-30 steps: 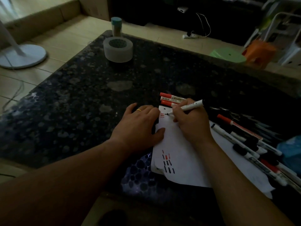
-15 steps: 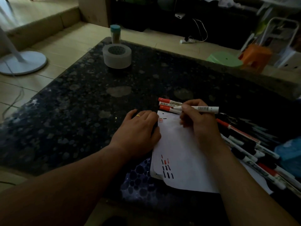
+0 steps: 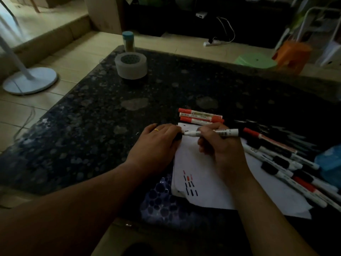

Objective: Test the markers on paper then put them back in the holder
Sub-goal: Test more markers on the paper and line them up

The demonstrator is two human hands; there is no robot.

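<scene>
Lying in right fingers (image 3: 203, 128), marker (image 3: 226, 133) tip seemingly touches left fingers (image 3: 170, 130).

Marker (image 3: 227, 133): mid-barrel covered by the fingers (image 3: 208, 127) of the right hand (image 3: 221, 150). Its tip end meets the left hand (image 3: 155, 145) at frame centre. A small dark shape sits under those fingertips; cap or shadow, cannot tell.
Paper (image 3: 195, 163): left edge and middle hidden under both hands.
Marker pile (image 3: 280, 161), right of frame: blurred, runs off the right edge, count unclear.
Red markers (image 3: 201, 117): label print too small to read.
Blue object (image 3: 328, 159): cut by the right edge, unidentified.
</scene>
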